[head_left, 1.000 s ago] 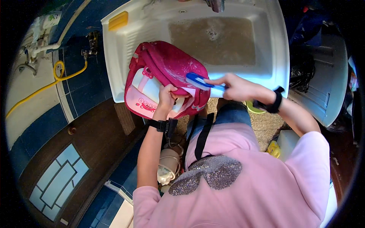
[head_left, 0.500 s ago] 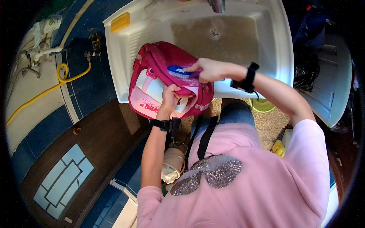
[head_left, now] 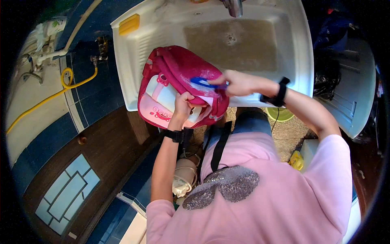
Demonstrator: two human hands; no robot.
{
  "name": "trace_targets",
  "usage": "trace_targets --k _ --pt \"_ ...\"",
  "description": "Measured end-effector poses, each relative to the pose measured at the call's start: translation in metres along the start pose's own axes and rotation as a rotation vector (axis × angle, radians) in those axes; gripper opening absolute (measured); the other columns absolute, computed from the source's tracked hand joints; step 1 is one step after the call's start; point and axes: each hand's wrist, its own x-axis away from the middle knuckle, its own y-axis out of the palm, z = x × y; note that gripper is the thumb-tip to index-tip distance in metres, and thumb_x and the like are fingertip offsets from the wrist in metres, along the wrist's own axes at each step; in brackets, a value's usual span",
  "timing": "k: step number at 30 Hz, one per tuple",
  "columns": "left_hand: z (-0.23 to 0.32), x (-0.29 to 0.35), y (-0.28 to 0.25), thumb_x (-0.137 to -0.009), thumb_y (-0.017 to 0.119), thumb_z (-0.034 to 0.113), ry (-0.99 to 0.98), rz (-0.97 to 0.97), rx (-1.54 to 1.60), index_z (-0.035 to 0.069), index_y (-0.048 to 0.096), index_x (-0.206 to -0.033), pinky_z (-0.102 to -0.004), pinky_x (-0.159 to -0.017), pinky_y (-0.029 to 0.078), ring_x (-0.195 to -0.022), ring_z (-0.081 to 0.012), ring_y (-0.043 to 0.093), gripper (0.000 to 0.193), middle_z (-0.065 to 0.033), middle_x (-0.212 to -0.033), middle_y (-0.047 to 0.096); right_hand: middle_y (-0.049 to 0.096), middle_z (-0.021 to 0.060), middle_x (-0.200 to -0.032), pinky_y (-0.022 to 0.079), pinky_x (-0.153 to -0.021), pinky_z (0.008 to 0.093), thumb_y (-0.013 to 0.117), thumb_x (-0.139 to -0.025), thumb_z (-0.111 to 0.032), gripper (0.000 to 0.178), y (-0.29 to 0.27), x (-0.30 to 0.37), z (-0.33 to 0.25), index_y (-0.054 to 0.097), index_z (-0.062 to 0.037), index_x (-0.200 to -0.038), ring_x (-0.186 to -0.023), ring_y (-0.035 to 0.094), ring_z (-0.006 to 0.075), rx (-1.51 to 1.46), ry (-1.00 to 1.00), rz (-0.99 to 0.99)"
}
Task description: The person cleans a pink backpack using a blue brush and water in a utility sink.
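Note:
A dark pink backpack (head_left: 178, 61) with a white and light pink front rests on the near left edge of the sink, whitish suds on its fabric. My left hand (head_left: 183, 106) is closed on the bag's upper edge, near its front panel. In my right hand (head_left: 237, 82) is a blue scrub brush (head_left: 202, 81), my fingers wrapped round its handle. The brush head lies against the sudsy pink cloth, its bristles mostly hidden and slightly blurred.
The white sink (head_left: 298, 53) holds shallow murky water under a metal faucet (head_left: 234, 7). A yellow bar of soap (head_left: 129, 25) sits at its far left corner. Below are a green basin (head_left: 280, 114) and a bucket (head_left: 186, 171). A yellow hose (head_left: 67, 86) hangs at left.
My right hand has drawn the brush to the right and slightly toward me across the bag. The left hand keeps its hold on the backpack.

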Motion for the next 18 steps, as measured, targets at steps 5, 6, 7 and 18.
trace_targets --k 5,6,7,18 --pt "-0.006 -0.005 -0.013 -0.069 0.042 0.005 -0.002 0.007 0.059 -0.003 0.042 -0.111 -0.0496 -0.062 0.054 -0.084 -0.0333 0.059 0.043 -0.0171 -0.1 0.056 0.061 0.0247 -0.085 0.045 -0.07 0.0343 0.048 -0.06 -0.004 0.059 0.007 -0.023 -0.008 0.052 -0.0084 -0.118 -0.077 0.061 0.0271 0.049 0.098 0.008" --pt "-0.005 -0.005 -0.006 -0.069 0.042 0.005 -0.007 -0.001 0.063 -0.003 0.042 -0.111 -0.0496 -0.062 0.054 -0.084 -0.0333 0.059 0.043 -0.0171 -0.1 0.056 0.061 0.0243 -0.085 0.045 -0.069 0.0336 0.048 -0.059 -0.003 0.06 0.011 -0.009 0.007 0.051 -0.0093 -0.119 -0.077 0.061 0.0238 0.03 0.016 0.062" --pt "0.0 0.0 0.001 -0.068 0.042 0.006 0.012 0.02 0.036 -0.003 0.043 -0.111 -0.0494 -0.062 0.054 -0.085 -0.0331 0.059 0.043 -0.0167 -0.1 0.056 0.061 0.0239 -0.085 0.045 -0.069 0.0328 0.048 -0.059 -0.002 0.062 0.011 0.005 0.005 0.051 -0.0101 -0.12 -0.077 0.061 0.0204 0.012 -0.07 0.111" --pt "-0.002 -0.004 0.001 -0.069 0.044 0.01 0.019 0.032 -0.04 -0.004 0.046 -0.107 -0.048 -0.063 0.055 -0.08 -0.0317 0.06 0.041 -0.0153 -0.096 0.058 0.059 0.0261 -0.091 0.045 -0.07 0.0318 0.047 -0.061 0.0 0.059 0.012 0.014 0.012 0.051 -0.007 -0.119 -0.082 0.061 0.0225 -0.019 -0.046 0.092"
